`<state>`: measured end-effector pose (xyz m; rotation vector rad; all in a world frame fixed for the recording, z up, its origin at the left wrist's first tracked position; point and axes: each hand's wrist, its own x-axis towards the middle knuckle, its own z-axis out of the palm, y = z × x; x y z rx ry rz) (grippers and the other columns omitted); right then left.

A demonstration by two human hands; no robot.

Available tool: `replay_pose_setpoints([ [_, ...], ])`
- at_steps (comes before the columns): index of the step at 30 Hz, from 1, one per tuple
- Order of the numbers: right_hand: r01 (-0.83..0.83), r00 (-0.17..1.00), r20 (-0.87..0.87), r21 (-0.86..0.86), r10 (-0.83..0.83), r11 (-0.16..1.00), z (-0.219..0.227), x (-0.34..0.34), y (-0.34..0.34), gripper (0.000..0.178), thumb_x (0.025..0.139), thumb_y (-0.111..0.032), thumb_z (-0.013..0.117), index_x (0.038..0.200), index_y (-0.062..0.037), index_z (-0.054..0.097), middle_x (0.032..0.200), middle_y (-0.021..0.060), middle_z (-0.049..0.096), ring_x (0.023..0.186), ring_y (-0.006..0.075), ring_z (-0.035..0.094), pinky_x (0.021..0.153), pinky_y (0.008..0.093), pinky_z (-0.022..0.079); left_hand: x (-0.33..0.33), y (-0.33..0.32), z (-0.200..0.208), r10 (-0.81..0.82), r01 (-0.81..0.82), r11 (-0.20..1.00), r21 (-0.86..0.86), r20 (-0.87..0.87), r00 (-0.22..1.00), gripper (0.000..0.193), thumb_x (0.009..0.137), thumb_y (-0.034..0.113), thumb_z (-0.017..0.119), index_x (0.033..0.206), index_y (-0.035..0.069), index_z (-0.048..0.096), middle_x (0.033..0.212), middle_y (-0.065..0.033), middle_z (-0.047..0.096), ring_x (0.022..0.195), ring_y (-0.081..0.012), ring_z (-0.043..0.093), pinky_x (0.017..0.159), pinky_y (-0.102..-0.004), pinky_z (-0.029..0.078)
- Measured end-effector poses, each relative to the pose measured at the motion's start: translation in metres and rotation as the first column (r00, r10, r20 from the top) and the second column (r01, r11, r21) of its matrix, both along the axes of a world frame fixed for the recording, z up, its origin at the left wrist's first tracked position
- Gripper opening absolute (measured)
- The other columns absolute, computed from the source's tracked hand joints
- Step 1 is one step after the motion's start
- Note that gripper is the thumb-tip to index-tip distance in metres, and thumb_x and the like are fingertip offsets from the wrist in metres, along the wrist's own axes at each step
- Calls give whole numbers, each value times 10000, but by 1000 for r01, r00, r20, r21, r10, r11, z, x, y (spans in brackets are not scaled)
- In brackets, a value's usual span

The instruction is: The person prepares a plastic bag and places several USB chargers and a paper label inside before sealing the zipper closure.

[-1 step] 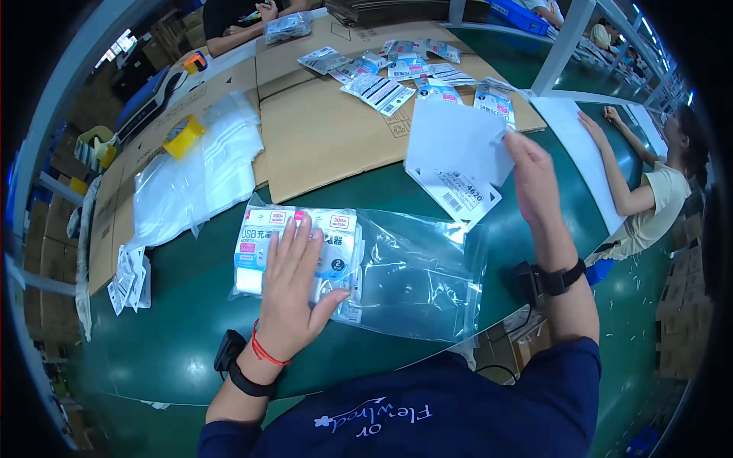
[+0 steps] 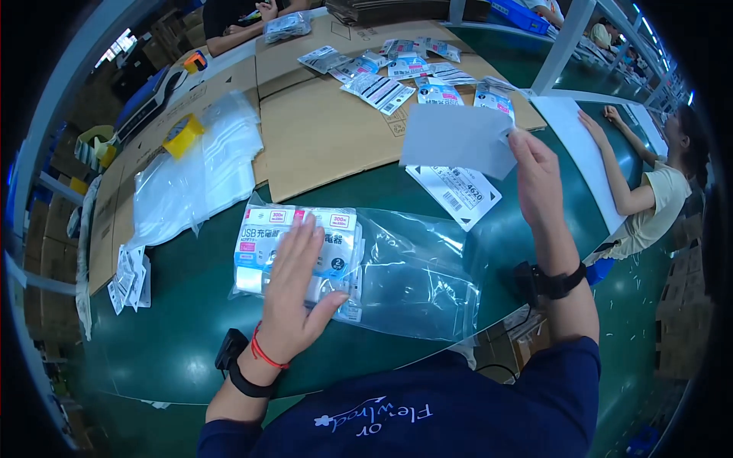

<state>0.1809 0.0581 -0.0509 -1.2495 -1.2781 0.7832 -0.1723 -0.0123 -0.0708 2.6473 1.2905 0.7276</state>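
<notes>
A clear plastic bag [image 2: 420, 278] lies on the green table in front of me, its loose end toward the right. Inside its left part sit flat retail packs [image 2: 252, 252] in white and blue, side by side. My left hand [image 2: 294, 267] rests flat on these packs, fingers stretched out. My right hand [image 2: 538, 172] pinches the corner of a blank pale label sheet [image 2: 458, 141] between thumb and fingers, raised above the table. Beneath it, a stack of printed white labels [image 2: 456, 196] lies on the table, partly hidden by the raised sheet.
Cardboard [image 2: 328, 141] covers the table's far side, with several retail packs [image 2: 408, 66] on it. Clear bags [image 2: 206, 168] and a yellow tape roll [image 2: 183, 136] lie left, near small white cards [image 2: 131, 281]. A co-worker [image 2: 657, 179] sits at right beside a metal post [image 2: 561, 49].
My right hand has lifted the label sheet away from the stack, tilting it and uncovering more printed labels. My left hand has shifted slightly on the packs.
</notes>
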Motion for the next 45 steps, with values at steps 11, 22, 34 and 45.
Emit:
replay_pose_setpoints([
  [11,-607,403,915,273,-6,747,22,-96,-69,265,862,-173,632,1117,-114,675,1235,126,579,1186,280,506,1029,446,353,36,-2,13,715,723,510,-467,698,-53,368,952,140,532,1285,20,433,1225,-116,554,1096,-221,582,902,-360,507],
  [22,-350,935,-165,-282,315,893,-24,-91,-83,135,864,-103,655,926,6,606,839,42,646,762,79,599,699,217,458,48,-8,14,647,643,611,-462,760,-69,343,958,160,529,1262,15,461,1153,-115,587,1065,-195,588,910,-361,499],
  [34,-196,958,37,-638,284,745,-23,88,-138,124,789,-101,692,844,0,646,752,21,652,655,62,579,608,207,444,-19,25,-13,396,166,899,-406,914,91,344,997,145,400,1265,-68,439,1273,-238,522,1184,-338,529,1002,-409,452],
  [45,-263,964,-219,-730,148,632,-72,22,-129,105,843,-110,652,846,-7,634,732,10,639,546,38,518,499,173,395,-86,13,-41,283,-299,942,-155,847,451,280,985,113,425,1178,-47,550,1217,-183,586,1107,-243,580,904,-327,481],
])
